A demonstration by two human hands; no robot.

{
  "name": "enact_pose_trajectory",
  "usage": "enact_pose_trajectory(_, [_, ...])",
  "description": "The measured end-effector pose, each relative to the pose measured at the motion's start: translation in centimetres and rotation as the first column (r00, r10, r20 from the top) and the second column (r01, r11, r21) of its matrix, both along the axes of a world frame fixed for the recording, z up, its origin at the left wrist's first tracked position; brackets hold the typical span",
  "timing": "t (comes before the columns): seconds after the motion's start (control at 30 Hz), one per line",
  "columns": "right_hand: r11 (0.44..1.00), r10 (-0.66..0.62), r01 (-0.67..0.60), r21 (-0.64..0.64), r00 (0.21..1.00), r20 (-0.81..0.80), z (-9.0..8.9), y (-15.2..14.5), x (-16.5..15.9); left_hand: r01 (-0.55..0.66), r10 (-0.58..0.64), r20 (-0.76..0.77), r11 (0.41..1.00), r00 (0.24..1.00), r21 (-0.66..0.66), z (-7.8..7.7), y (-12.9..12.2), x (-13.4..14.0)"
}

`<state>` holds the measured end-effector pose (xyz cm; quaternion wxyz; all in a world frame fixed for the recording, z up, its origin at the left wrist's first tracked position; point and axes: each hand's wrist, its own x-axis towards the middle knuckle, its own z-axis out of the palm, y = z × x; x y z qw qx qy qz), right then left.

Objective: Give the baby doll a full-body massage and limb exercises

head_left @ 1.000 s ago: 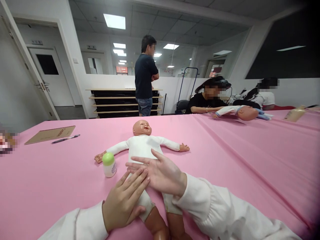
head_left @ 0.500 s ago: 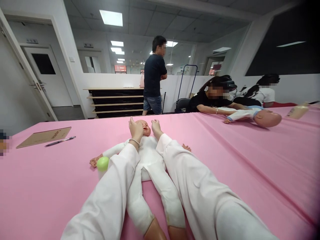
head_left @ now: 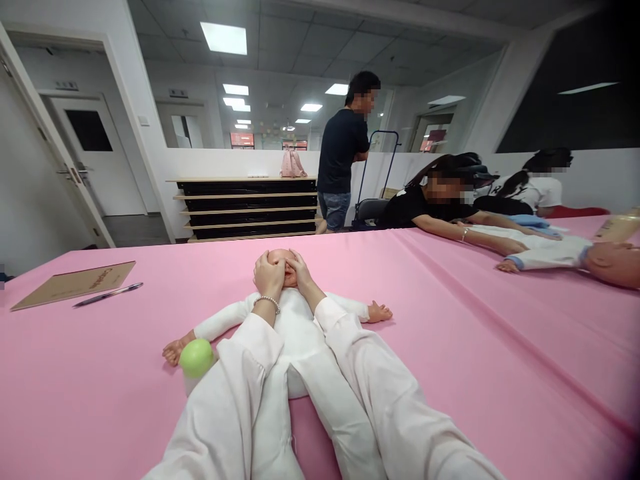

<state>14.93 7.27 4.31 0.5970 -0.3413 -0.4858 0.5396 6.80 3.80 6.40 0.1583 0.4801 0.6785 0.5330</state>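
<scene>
A baby doll (head_left: 300,333) with a white cloth body lies on its back, arms spread, head away from me. My left hand (head_left: 268,276) is cupped round the left side of its head, thumb on the face. On the head's other side my right hand (head_left: 304,275) is curved in the same way, its thumb near the eye. Between the thumbs the doll's nose and mouth show; the eyes are covered. Beside my left forearm stands a container with a green cap (head_left: 197,359), close to the doll's hand and partly hidden by my sleeve.
A pink cloth (head_left: 425,320) covers the table. A brown notebook (head_left: 75,285) and a pen (head_left: 107,295) lie at left. Across the table at right, a person in black (head_left: 440,193) handles another doll (head_left: 555,257) near a bottle (head_left: 617,227). Another person (head_left: 343,147) stands behind.
Both hands have come in from beside the doll's head onto it, thumbs now on the face. The standing person has moved right, and the co-worker's doll appears farther right.
</scene>
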Motion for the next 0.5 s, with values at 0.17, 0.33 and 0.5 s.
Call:
enact_pose_trajectory(0.17, [0.998,-0.052,0.051,0.04,0.998,0.031,-0.6,0.2,0.2,-0.007,0.007,-0.032,1.0,0.999,0.013,-0.1,0.0,0.1])
enact_pose_trajectory(0.33, [0.991,-0.129,0.127,0.036,0.991,0.048,-0.9,0.8,0.1,-0.001,0.001,-0.006,0.999,1.0,0.041,-0.3,0.3,0.1])
enact_pose_trajectory(0.5, [0.986,-0.166,0.167,0.0,0.984,0.056,-0.8,0.7,0.1,0.004,-0.005,0.018,0.999,1.0,0.052,-0.3,0.1,0.1])
